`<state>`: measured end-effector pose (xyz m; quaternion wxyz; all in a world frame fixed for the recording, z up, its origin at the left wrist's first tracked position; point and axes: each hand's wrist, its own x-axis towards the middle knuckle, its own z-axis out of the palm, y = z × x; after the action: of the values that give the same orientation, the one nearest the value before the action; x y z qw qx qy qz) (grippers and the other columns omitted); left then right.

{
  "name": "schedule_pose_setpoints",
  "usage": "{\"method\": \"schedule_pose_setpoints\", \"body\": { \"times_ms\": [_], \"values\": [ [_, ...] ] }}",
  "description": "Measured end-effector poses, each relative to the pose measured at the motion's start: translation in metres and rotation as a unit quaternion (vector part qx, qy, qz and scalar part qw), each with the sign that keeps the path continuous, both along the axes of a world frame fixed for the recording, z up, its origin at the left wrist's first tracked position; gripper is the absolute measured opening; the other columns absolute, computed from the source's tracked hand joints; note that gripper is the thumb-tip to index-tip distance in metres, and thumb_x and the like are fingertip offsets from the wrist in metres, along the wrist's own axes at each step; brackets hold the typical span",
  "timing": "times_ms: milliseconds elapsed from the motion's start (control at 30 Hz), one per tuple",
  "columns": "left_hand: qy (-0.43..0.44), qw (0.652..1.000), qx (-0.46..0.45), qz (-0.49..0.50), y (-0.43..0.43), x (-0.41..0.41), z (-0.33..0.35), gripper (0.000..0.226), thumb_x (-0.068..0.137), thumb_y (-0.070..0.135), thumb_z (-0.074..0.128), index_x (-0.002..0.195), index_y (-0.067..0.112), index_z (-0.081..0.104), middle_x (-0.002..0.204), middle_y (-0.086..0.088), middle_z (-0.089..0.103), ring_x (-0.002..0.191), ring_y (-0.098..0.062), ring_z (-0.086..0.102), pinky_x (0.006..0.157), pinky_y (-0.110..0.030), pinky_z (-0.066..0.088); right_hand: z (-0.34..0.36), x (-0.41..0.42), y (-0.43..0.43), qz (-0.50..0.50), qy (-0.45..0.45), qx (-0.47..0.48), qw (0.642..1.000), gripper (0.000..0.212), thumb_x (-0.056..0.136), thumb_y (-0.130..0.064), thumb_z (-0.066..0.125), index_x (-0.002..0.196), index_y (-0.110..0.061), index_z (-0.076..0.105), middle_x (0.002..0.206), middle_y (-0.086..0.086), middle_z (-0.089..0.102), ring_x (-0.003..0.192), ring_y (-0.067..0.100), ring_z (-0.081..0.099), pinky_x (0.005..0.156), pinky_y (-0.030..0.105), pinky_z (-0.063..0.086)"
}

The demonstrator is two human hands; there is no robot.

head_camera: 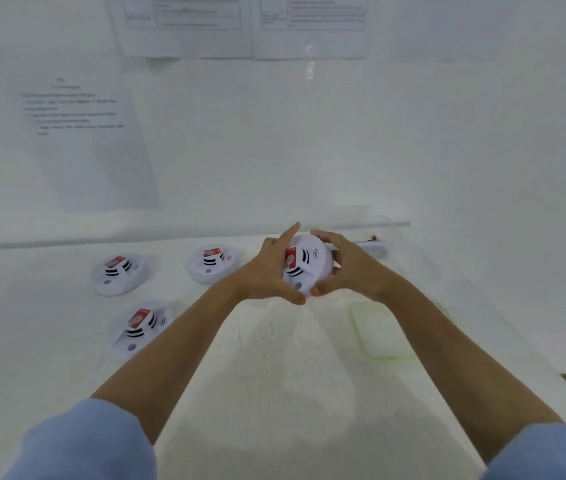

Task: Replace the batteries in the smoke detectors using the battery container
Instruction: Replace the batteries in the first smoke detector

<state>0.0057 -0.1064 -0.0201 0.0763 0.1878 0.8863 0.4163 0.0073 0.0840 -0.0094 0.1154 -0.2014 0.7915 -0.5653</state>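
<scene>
1. The left hand (267,271) and right hand (350,271) curl round one detector (309,263), held above the table's (274,375) centre, probably to twist it open.
2. Next move: a firm counter-twist to reach the battery.
3. Three more detectors (118,273) lie left, a green-rimmed box (382,332) near right; printed sheets (80,133) hang on the white wall.

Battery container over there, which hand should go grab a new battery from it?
Probably the right. Both hands grip the smoke detector, but the right hand sits next to the battery container; the left hand is on the detector's far side from it.
</scene>
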Motion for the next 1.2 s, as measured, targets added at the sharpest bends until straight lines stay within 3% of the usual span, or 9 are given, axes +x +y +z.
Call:
{"method": "schedule_pose_setpoints", "body": {
  "times_ms": [100,200,267,367,433,600,733,933,1200],
  "values": [
    [0.000,0.998,0.062,-0.014,0.027,-0.010,0.011,0.117,0.059,0.010,0.084,0.145,0.032,0.009,0.130,0.002,0.031,0.117,-0.013,0.043,0.087,-0.021,0.045,0.018,-0.008,0.030,0.014,-0.009,-0.068,0.998,0.087,0.069,0.009,0.073,0.139,-0.021,0.031,0.127,-0.005,0.045,0.110,0.014,0.054,0.087,0.026,0.052],
    [-0.013,0.984,0.174,-0.020,0.054,-0.016,0.015,0.105,0.064,-0.010,0.077,0.140,0.029,0.016,0.125,0.011,0.041,0.105,0.000,0.053,0.075,-0.018,0.052,0.028,-0.017,0.059,-0.007,-0.056,-0.191,0.980,0.063,0.079,-0.002,0.065,0.134,-0.020,0.040,0.119,-0.002,0.051,0.097,0.013,0.056,0.086,0.027,0.049],
    [-0.017,0.970,0.243,-0.022,0.073,-0.019,0.011,0.102,0.063,-0.014,0.076,0.135,0.032,0.019,0.128,0.009,0.042,0.108,0.001,0.054,0.076,-0.020,0.053,0.027,-0.024,0.076,-0.029,-0.071,-0.174,0.982,0.050,0.088,-0.012,0.057,0.135,-0.020,0.041,0.115,-0.001,0.052,0.095,0.014,0.056,0.090,0.032,0.047],
    [-0.031,0.952,0.304,-0.033,0.099,-0.023,0.002,0.105,0.058,-0.001,0.079,0.141,0.024,0.020,0.140,-0.008,0.044,0.124,-0.021,0.049,0.086,-0.029,0.052,0.021,-0.032,0.095,-0.006,-0.126,-0.109,0.986,0.052,0.084,-0.035,0.057,0.134,-0.030,0.043,0.116,-0.001,0.059,0.103,0.023,0.059,0.095,0.039,0.046],
    [-0.036,0.948,0.315,-0.024,0.112,-0.027,-0.004,0.110,0.056,0.004,0.081,0.145,0.016,0.017,0.140,-0.013,0.044,0.126,-0.026,0.048,0.087,-0.030,0.051,0.017,-0.035,0.104,0.025,-0.158,-0.114,0.981,0.057,0.076,-0.041,0.062,0.130,-0.032,0.046,0.119,0.003,0.062,0.103,0.029,0.062,0.089,0.040,0.052],
    [-0.003,0.955,0.295,0.025,0.133,-0.027,-0.013,0.112,0.054,0.008,0.083,0.145,0.023,0.019,0.141,-0.001,0.044,0.127,-0.015,0.046,0.095,-0.038,0.050,0.009,-0.045,0.118,0.034,-0.175,-0.196,0.964,0.045,0.084,-0.014,0.061,0.126,-0.020,0.047,0.115,0.009,0.062,0.089,0.024,0.067,0.069,0.036,0.057],
    [0.082,0.954,0.275,0.081,0.139,-0.026,-0.015,0.113,0.049,0.005,0.083,0.139,0.024,0.018,0.133,0.008,0.038,0.115,0.010,0.044,0.088,-0.020,0.050,0.004,-0.053,0.124,-0.001,-0.158,-0.206,0.966,0.043,0.081,-0.007,0.065,0.114,-0.025,0.045,0.114,0.010,0.058,0.091,0.026,0.065,0.071,0.040,0.059],
    [0.118,0.960,0.239,0.080,0.142,-0.033,-0.019,0.113,0.050,-0.005,0.086,0.137,0.025,0.020,0.132,0.018,0.038,0.118,0.008,0.044,0.088,-0.021,0.050,-0.002,-0.057,0.122,-0.026,-0.123,-0.201,0.972,0.054,0.076,-0.007,0.070,0.117,-0.026,0.040,0.112,0.008,0.056,0.097,0.025,0.062,0.072,0.042,0.059],
    [0.132,0.953,0.243,0.120,0.143,-0.038,-0.019,0.117,0.039,0.030,0.087,0.136,0.028,0.022,0.136,0.005,0.040,0.123,-0.004,0.044,0.093,-0.025,0.050,-0.004,-0.063,0.118,-0.011,-0.117,-0.177,0.977,0.059,0.076,-0.006,0.072,0.120,-0.024,0.037,0.123,0.015,0.053,0.102,0.028,0.061,0.068,0.039,0.059]
  ]
}}
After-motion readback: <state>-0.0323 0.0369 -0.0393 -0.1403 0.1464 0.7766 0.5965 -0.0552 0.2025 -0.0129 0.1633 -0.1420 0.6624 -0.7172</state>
